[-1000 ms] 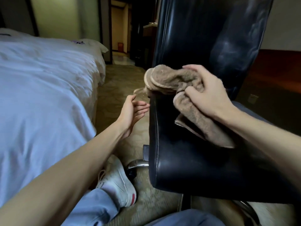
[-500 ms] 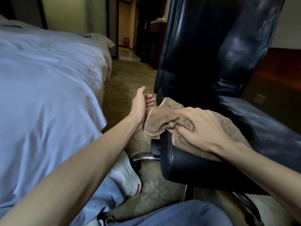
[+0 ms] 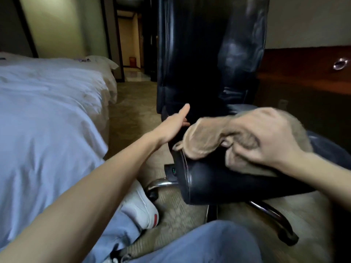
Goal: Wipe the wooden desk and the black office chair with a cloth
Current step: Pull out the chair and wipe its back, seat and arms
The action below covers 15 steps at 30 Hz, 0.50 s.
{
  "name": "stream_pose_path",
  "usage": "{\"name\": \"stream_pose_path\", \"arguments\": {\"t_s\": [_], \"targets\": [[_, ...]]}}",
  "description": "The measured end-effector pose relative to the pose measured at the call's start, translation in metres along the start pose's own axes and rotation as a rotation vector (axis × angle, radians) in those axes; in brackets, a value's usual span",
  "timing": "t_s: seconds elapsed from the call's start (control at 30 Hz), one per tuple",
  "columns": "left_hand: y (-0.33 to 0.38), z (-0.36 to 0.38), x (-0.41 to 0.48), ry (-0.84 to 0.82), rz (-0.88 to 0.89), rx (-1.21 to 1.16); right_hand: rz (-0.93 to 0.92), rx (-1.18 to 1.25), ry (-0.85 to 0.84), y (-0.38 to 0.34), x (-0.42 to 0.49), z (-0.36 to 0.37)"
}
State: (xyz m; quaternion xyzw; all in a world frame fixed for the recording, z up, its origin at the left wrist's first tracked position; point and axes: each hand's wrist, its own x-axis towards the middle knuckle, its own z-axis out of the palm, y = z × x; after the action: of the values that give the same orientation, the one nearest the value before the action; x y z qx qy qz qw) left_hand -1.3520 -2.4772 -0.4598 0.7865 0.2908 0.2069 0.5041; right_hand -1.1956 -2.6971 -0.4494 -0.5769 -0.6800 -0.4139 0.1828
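The black leather office chair (image 3: pixel 207 59) stands in front of me, its seat (image 3: pixel 218 179) low in the middle and its tall back rising to the top of the view. A tan cloth (image 3: pixel 201 141) lies bunched on the seat's front left part. My right hand (image 3: pixel 266 137) grips the cloth and presses it on the seat. My left hand (image 3: pixel 174 124) reaches to the seat's left edge, thumb raised, its fingers hidden behind the edge. The wooden desk (image 3: pixel 307 73) shows at the right behind the chair.
A bed with white bedding (image 3: pixel 47 114) fills the left side, leaving a strip of carpet (image 3: pixel 133 114) between it and the chair. My white shoe (image 3: pixel 140 207) and blue trouser legs are below. The chair's chrome base (image 3: pixel 273 215) spreads on the floor. A doorway opens at the back.
My right hand has drawn the cloth from the chair's back down onto the seat and to the right. My left hand has moved up to the seat's left edge.
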Motion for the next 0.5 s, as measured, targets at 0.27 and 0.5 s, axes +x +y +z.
{"name": "stream_pose_path", "arguments": {"t_s": [0.27,0.5], "targets": [[-0.011,0.004,0.011,0.035,-0.009,-0.017,0.336,0.014,-0.051,-0.032,-0.042,0.035],[-0.017,-0.012,-0.004,0.05,-0.096,-0.525,0.3,-0.045,-0.13,-0.14,0.003,0.074]]}}
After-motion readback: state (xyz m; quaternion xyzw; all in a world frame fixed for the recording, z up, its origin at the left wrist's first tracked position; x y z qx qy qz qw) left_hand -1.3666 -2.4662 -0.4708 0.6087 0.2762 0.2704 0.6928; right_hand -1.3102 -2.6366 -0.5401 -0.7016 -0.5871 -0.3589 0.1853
